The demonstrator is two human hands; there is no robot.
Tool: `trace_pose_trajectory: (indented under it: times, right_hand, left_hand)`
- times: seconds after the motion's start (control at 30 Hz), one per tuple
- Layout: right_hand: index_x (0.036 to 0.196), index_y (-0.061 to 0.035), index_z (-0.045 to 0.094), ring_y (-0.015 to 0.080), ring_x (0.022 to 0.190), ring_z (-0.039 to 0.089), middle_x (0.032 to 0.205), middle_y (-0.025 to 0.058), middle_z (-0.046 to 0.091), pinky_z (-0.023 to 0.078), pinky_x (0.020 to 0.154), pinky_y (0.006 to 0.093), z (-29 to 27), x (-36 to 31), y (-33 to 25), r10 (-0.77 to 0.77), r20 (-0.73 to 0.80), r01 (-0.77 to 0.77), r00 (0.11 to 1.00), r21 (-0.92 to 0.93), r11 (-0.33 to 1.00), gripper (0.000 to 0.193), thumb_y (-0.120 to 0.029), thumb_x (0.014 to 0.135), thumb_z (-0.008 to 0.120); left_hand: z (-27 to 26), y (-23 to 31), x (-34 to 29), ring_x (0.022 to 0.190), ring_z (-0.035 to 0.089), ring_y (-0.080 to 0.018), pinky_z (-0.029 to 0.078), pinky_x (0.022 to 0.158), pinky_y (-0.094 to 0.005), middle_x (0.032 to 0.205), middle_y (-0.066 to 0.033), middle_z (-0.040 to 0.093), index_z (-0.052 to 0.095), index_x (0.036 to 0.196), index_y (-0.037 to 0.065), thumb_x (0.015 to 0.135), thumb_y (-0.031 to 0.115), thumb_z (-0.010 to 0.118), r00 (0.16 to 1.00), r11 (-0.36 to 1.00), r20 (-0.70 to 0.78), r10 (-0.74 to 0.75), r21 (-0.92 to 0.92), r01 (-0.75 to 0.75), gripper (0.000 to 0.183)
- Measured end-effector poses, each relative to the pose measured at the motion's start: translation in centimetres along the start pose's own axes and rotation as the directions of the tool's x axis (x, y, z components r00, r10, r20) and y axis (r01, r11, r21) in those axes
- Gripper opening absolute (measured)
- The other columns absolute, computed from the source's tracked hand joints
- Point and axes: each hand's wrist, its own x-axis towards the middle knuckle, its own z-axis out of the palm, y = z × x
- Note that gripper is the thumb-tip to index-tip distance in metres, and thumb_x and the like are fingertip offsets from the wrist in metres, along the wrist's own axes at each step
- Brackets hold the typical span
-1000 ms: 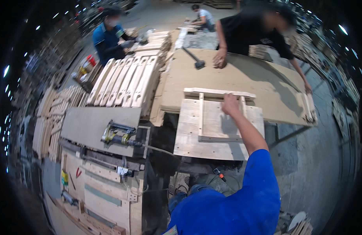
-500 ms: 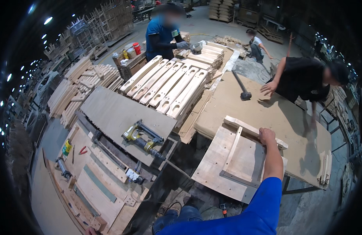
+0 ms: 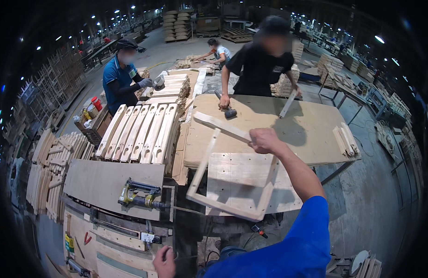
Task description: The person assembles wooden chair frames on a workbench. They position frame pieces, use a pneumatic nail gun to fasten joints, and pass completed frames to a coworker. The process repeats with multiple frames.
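And there's the wooden frame [image 3: 223, 126], tilted over the near edge of the brown table [image 3: 325, 121], the right hand [image 3: 266, 140] with its fingers wrapped around the top bar! Four sides look joined, so the joining seems well along; whether any fastening is left, I can't tell. Low to the table's left, the left hand [image 3: 164, 263] shows curled fingers; whether they grip anything, can't say. Across the table, a co-worker's hand [image 3: 295, 90] holds a loose strip [image 3: 288, 105], while unjoined bars [image 3: 139, 134] lie stacked left of the table. Writing? A white label [image 3: 148, 237], low left of the table, too blurred to read; no brand legible.
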Motion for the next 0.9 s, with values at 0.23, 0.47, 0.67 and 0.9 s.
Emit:
trace_pose_trajectory:
  times: [0.23, 0.47, 0.67, 0.9]
  right_hand:
    - [0.101, -0.0044, 0.069, 0.0423, 0.099, 0.072, 0.097, 0.0205, 0.074, 0.055, 0.087, 0.0533, -5.6, -0.2, -17.1, -0.173, 0.004, 0.173, 0.985, 0.004, 0.985, 0.037, -0.039, 0.089, 0.075]
    - [0.099, -0.0013, 0.071, 0.0448, 0.086, 0.074, 0.087, 0.0247, 0.074, 0.057, 0.081, 0.0555, -3.8, -0.6, -36.9, -0.371, -0.071, 0.377, 0.926, 0.082, 0.923, 0.04, -0.038, 0.086, 0.078]
    - [0.095, 0.0028, 0.07, 0.0469, 0.085, 0.074, 0.084, 0.0279, 0.074, 0.057, 0.081, 0.0564, 0.7, -1.4, -55.9, -0.642, -0.116, 0.653, 0.758, 0.146, 0.743, 0.044, -0.04, 0.089, 0.076]
    - [0.097, 0.0027, 0.075, 0.0476, 0.089, 0.075, 0.091, 0.0299, 0.076, 0.059, 0.084, 0.0558, 8.6, -5.5, -71.4, -0.752, -0.043, 0.736, 0.658, 0.247, 0.63, 0.043, -0.039, 0.085, 0.077]
  left_hand:
    - [-0.8, -1.6, -0.2, 0.118, 0.068, -0.02, 0.055, 0.101, -0.034, 0.134, -0.0172, 0.069, 0.046, 0.155, -0.005, 0.111, 0.021, 0.06, 0.996, 0.853, 0.085, 0.037, -0.522, 0.013, 0.053]
    - [-8.4, -5.2, -4.6, 0.114, 0.064, -0.014, 0.053, 0.097, -0.0285, 0.135, -0.0114, 0.065, 0.039, 0.158, -0.005, 0.113, 0.025, 0.058, 0.989, 0.709, -0.118, -0.086, -0.705, -0.022, 0.058]
    - [-15.1, -9.4, -10.4, 0.122, 0.064, -0.0282, 0.05, 0.108, -0.0383, 0.136, -0.0209, 0.065, 0.043, 0.156, -0.005, 0.108, 0.027, 0.065, 0.729, 0.914, -0.628, -0.27, -0.405, -0.01, 0.062]
    - [-17.9, -13.6, -12.6, 0.143, 0.049, -0.0434, 0.035, 0.123, -0.0555, 0.143, -0.0218, 0.061, 0.065, 0.137, -0.001, 0.097, 0.035, 0.076, 0.693, 0.881, -0.71, 0.129, 0.403, 0.249, 0.055]
